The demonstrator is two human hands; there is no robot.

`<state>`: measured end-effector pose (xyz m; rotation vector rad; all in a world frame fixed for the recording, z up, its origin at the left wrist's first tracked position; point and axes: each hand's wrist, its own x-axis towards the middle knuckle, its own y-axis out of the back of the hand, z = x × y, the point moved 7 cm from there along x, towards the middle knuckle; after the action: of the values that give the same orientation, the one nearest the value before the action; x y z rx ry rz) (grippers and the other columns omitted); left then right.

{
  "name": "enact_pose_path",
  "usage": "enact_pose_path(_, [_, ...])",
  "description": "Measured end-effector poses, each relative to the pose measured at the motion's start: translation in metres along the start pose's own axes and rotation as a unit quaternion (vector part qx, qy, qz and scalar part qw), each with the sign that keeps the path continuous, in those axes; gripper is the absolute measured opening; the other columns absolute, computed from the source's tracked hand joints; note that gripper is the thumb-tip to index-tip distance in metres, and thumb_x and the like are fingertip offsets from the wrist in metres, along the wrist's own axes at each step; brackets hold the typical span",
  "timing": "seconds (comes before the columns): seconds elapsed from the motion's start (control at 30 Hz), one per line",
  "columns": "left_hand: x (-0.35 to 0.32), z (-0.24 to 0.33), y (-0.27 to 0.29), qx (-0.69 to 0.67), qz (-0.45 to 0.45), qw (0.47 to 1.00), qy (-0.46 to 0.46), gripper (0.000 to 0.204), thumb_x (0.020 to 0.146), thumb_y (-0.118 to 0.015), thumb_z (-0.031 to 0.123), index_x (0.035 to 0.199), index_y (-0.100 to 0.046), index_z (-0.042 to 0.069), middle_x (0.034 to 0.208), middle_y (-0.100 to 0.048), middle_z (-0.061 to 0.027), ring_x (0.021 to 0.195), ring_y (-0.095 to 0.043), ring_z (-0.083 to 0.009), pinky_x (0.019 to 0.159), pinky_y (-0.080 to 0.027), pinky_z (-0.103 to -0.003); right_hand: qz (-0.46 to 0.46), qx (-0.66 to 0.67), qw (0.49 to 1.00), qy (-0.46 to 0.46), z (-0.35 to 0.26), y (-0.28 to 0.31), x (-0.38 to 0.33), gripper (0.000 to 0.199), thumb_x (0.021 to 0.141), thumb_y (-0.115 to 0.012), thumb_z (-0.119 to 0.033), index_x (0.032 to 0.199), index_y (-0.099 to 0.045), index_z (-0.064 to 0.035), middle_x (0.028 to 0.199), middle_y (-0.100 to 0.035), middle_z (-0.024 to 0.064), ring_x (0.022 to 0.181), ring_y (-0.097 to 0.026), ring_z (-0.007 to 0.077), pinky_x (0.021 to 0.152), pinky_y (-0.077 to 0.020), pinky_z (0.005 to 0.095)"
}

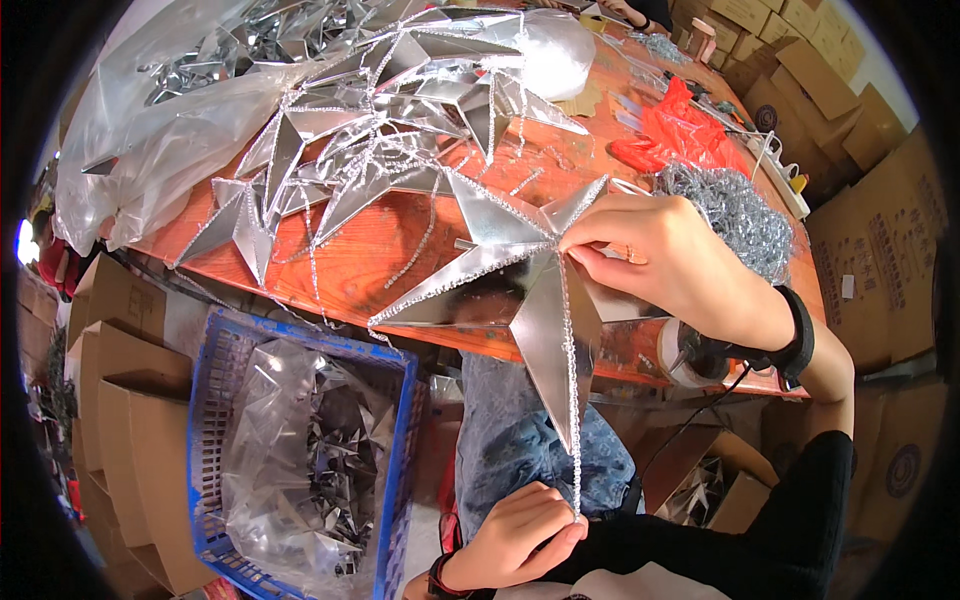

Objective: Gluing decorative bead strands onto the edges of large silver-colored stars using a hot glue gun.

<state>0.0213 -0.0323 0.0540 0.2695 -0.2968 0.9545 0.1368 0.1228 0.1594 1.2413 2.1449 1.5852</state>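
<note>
— How is the silver star [520, 290] held?

— It is pinched at an upper point by the right hand [670, 265], with the fingers closed tight on the edge. The bead string [572, 400] is pulled down straight by the left hand [515, 535], and its end is nipped between thumb and finger. That way the string is kept flat along the star's long point.

— Where is the star kept?

— It is held up in the air, over the near edge of the counter [380, 250] and above the lap.

— What is it made of?

— Thin, shiny metal sheet is folded into sharp ridges. Tiny round beads are lined along the edges.

— What is seen around it?

— More finished stars [370, 150] are heaped on the orange counter. A fluffy pile of bead string [735, 215] is beside the right hand, and a red bag [680, 135] lies behind it. A blue crate [400, 450] lined with clear plastic sits below.
</note>
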Motion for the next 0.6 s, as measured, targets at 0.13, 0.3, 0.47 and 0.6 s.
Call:
enact_pose_path(0.13, [-0.0017,-0.0017,-0.0002,0.004,0.010,1.000,0.001,0.007,0.079,-0.058,0.000,0.073,-0.055,0.001,0.068,-0.055,-0.0071,0.060,-0.051,-0.0219,0.060,-0.041,-0.031,-0.007,-0.018,1.000,-0.008,0.0016,-0.0009,-0.0009,0.012,0.077,-0.059,-0.001,0.088,-0.062,0.0011,0.081,-0.061,0.0100,0.071,-0.058,0.0236,0.064,-0.0477,0.0297])
enact_pose_path(0.3, [-0.0010,-0.0024,0.0007,0.000,0.013,1.000,0.007,0.008,0.078,-0.058,-0.001,0.072,-0.054,0.001,0.068,-0.056,-0.0071,0.060,-0.052,-0.0219,0.060,-0.041,-0.031,0.006,-0.015,1.000,-0.009,0.0042,-0.0021,-0.0026,0.011,0.077,-0.059,-0.002,0.087,-0.062,0.0001,0.079,-0.062,0.0094,0.069,-0.058,0.0234,0.063,-0.0475,0.0296])
enact_pose_path(0.47, [-0.0014,-0.0063,-0.0001,0.004,0.011,1.000,0.012,0.008,0.077,-0.058,-0.001,0.072,-0.054,0.001,0.069,-0.057,-0.0071,0.061,-0.052,-0.0222,0.061,-0.041,-0.031,0.022,-0.026,0.999,0.010,0.0048,-0.0036,-0.0025,0.010,0.077,-0.059,-0.003,0.086,-0.063,-0.0013,0.078,-0.062,0.0091,0.069,-0.059,0.0237,0.064,-0.0479,0.0292])
enact_pose_path(0.6, [-0.0043,-0.0086,-0.0008,-0.002,0.014,1.000,0.016,0.008,0.077,-0.058,-0.001,0.071,-0.054,0.001,0.069,-0.057,-0.0072,0.061,-0.052,-0.0224,0.061,-0.041,-0.031,0.020,-0.027,0.999,0.007,0.0033,-0.0023,-0.0032,0.011,0.076,-0.059,-0.003,0.087,-0.063,-0.0015,0.080,-0.062,0.0093,0.070,-0.059,0.0238,0.064,-0.0481,0.0291])
